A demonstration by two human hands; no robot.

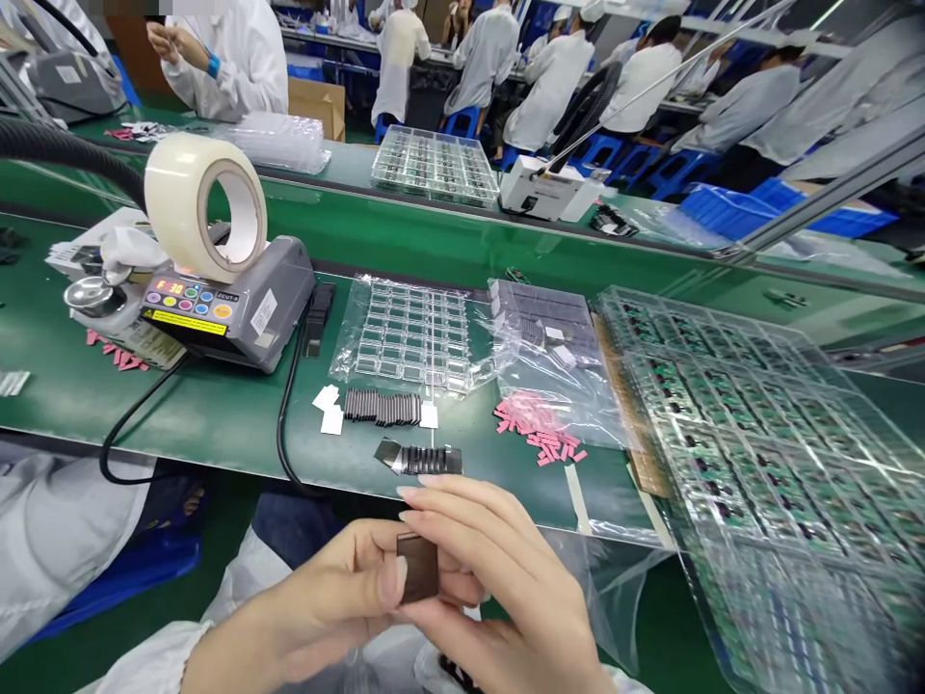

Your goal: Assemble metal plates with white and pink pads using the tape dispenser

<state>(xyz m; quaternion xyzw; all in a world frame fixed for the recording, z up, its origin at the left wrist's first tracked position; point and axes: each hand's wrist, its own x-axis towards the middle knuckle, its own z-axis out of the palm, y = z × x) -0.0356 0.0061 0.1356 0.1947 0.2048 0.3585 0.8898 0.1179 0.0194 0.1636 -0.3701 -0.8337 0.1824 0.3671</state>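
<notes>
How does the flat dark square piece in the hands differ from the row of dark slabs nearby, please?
The flat dark square piece is single, held between left hand and right hand; the row of dark slabs is many, on the green bench. The piece shows its broad face; the slabs stand edge-on. Both are dark.

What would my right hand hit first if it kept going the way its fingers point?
Probably the black cable on the green bench, off to the left of your right hand, which is holding the dark square. Depth is unclear, so the hand might pass above the cable.
</notes>
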